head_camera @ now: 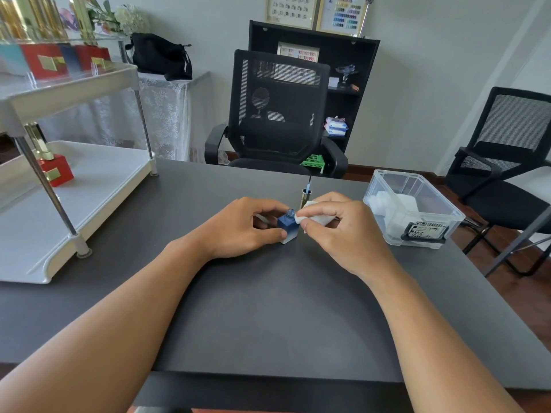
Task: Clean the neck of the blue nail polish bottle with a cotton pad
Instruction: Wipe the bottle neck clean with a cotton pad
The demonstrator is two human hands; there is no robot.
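Bottle: your blue nail polish bottle (287, 226) stands uncapped on the dark counter (268, 308), just above the middle of the frame, between your two hands.
Left hand: your left hand (241, 228) curls its fingers (278, 208) and thumb round the bottle's body and steadies it.
Right hand: your right hand (334, 228) pinches a white cotton pad (314, 216), whose corner meets the bottle's open neck (290, 212).
Tipping: the neck is open, so if you press the pad sideways harder than your left hand resists, the bottle can tilt and spill polish on the counter.
Lint: if you drag the pad over the rim, fibres can catch on sticky polish and stay there.
Cap: the gold cap with its brush (306, 193) stands upright just behind your right hand; a backward sweep of your knuckles would likely knock it over and smear blue.
Box: the clear plastic box of pads (413, 208) sits near, right of centre; it seems safe from your elbow.
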